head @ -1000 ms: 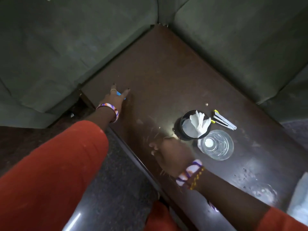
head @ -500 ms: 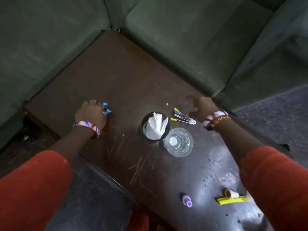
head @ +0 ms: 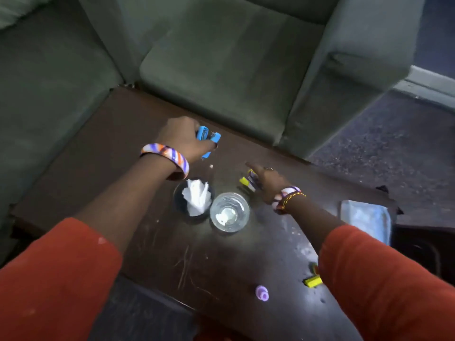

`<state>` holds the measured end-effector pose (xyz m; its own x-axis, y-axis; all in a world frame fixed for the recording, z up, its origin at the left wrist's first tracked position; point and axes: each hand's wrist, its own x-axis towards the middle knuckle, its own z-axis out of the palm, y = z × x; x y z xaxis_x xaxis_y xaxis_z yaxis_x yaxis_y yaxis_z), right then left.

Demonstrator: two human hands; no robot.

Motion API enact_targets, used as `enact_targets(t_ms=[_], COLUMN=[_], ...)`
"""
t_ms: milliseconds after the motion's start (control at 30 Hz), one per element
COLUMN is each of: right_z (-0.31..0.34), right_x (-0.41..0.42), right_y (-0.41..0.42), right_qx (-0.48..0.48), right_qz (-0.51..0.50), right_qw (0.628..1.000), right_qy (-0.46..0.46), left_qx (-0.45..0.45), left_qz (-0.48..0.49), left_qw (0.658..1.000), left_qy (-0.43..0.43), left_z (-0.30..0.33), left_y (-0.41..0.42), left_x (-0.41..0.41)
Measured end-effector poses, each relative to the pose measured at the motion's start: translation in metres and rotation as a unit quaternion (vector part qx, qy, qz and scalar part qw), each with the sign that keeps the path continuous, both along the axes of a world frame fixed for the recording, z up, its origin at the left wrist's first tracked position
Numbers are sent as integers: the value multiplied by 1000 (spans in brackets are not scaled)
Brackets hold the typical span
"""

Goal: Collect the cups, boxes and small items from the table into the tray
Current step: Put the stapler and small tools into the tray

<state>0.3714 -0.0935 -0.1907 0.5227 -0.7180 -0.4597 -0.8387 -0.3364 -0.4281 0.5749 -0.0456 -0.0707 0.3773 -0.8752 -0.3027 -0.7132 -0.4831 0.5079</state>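
Observation:
My left hand [head: 181, 137] is shut on a blue clip [head: 208, 139], held above the dark wooden table [head: 103, 153]. My right hand [head: 267, 182] is closed over a yellow and silver clip [head: 247, 182] that lies on the table. Between my arms stand a black cup [head: 179, 205] stuffed with white tissue [head: 197, 198] and, touching it on the right, a clear glass [head: 229, 212]. Near the front edge lie a small purple cap [head: 261, 292] and a yellow item [head: 312, 281], partly hidden by my right sleeve. A pale blue tray [head: 366, 217] sits at the table's right end.
Green sofas [head: 221, 57] close in the table on the far side and the left. Dark carpet [head: 394, 146] lies to the right. The tabletop is scratched and speckled with crumbs.
My left hand has lifted the blue clip and carried it right, toward the cups. My right hand has come down onto the yellow and silver clip. The view has swung right, showing the tray.

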Motion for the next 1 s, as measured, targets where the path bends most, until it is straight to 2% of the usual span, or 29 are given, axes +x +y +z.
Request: enact_targets(t_ms=[133,333,400,500,667,867,1000], right_z=[65,180,218,270,322,313,267], right_x=[-53,-158,-206,-286,-424,-570,-638], right_y=[16,26,29,35,56,82,104], right_qx=[-46,-32,-51,-100,-100,-83,-50], right_qz=[-158,-341,-356,-344,-362,-365,-422], right_qw=[976,905,901,916,918,926,900], right_qy=[-143,-252,-244,-182,-127,-53,-92], left_qx=[-40,-112,-126,-125,-116,-65,-8], left_qz=[-49,-150,-188,-242,-317,-368,-420], left_qw=[997,974,964,949,922,905,901], left_qy=[37,125,140,158,188,203,108], left_z=[34,97,120,146,165,136,93], left_y=[-14,-33,-34,-35,-25,3,22], left_x=[-67,-207,-260,-342,-482,-615,-663])
